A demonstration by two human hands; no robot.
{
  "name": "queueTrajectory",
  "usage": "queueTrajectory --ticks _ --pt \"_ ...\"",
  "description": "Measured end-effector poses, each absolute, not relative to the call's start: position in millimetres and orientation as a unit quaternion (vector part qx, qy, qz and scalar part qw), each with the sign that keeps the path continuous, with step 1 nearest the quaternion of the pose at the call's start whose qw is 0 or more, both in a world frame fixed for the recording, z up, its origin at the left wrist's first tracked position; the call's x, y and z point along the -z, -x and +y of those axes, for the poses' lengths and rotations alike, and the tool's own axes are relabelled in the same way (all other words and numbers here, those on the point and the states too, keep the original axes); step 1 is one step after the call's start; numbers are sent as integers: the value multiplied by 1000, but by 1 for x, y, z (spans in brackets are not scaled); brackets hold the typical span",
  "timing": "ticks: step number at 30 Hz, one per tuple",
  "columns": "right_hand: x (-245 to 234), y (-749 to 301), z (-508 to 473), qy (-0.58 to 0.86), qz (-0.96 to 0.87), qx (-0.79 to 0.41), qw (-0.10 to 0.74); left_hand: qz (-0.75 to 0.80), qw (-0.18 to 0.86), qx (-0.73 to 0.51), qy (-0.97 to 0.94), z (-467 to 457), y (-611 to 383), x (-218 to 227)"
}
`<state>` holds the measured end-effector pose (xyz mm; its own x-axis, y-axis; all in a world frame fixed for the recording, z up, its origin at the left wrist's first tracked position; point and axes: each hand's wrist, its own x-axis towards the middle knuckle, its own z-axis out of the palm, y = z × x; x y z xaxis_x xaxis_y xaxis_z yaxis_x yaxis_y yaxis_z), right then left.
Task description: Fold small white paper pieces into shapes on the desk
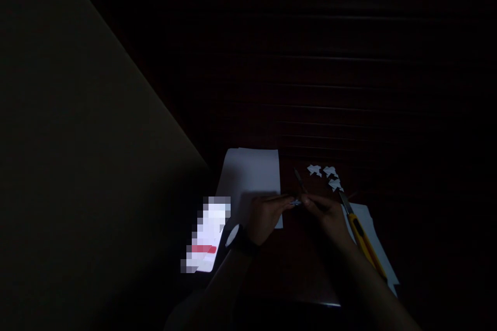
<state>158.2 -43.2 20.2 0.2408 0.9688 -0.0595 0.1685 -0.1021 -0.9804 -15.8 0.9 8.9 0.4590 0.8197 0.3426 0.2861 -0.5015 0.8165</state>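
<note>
The scene is very dark. My left hand, with a watch on its wrist, and my right hand meet over a dark table and pinch a tiny piece of paper between their fingertips. A thin dark tool seems to stick up from my right hand; I cannot make out what it is. A white sheet lies under and beyond my left hand. Three small folded paper shapes lie just beyond my right hand.
A yellow utility knife lies on another white sheet to the right of my right hand. A bright lit screen, blurred out, lies left of my left wrist. A pale wall fills the left side.
</note>
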Motion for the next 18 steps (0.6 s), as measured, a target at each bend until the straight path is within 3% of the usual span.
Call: queueTrajectory --ticks 6,18 --pt "-23 -158 -43 611 -454 -426 489 363 327 -386 -783 -2 16 -2" --pt "-21 -150 -42 607 -424 -401 540 451 528 -432 -575 -8 -1 -19"
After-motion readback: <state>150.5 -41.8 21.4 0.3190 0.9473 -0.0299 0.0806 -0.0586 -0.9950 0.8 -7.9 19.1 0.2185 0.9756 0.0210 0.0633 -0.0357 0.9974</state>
